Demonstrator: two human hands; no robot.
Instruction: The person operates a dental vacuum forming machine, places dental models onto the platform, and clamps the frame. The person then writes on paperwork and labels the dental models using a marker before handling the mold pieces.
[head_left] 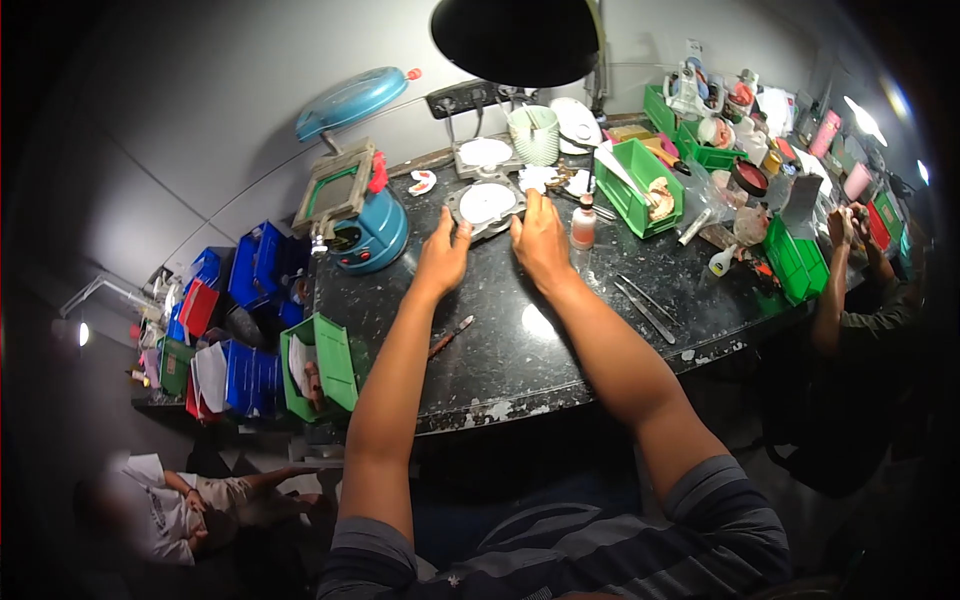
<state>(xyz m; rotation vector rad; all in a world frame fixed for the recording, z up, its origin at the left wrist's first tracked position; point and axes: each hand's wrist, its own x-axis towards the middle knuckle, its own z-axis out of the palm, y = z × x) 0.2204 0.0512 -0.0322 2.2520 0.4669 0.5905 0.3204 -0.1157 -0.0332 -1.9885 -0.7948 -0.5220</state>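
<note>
Room: pale panelled wall point(240, 150) at the back, darkening toward the edges of view; a black domed lamp shade point(515, 40) hangs above.
Counter: black, speckled top point(480, 365), chipped pale along the front edge, with a bright glare between the forearms.
White disc: grey metal frame with a round white disc point(488, 204), toward the back of the counter, between the two hands, white face up.
Rear disc: second white disc in a grey metal holder point(485, 154), just behind the first; whether the two are joined cannot be told.
Left grip point(442, 254): grasping the frame at its left edge, thumb nearest the disc.
Right grip point(540, 238): grasping the right edge, fingers reaching forward; their undersides are hidden.
Handling: even pressure from both sides should suit the frame best, with fingertips on metal rather than on the white face, and the disc level.
Elbow room: the clear bottle of pink liquid point(583, 226) stands near the right grip, so a sideways swing there risks knocking it.
Loose tools: silver metal tweezers point(645, 312) lie to the right, a slim brown-handled tool point(451, 338) nearer the left forearm.
Flanks: rounded turquoise machine point(372, 235) on the left, green plastic bin point(632, 165) on the right.
Neighbours: another person's hands point(848, 228) at the far right; a seated person point(180, 510) at lower left.
</note>
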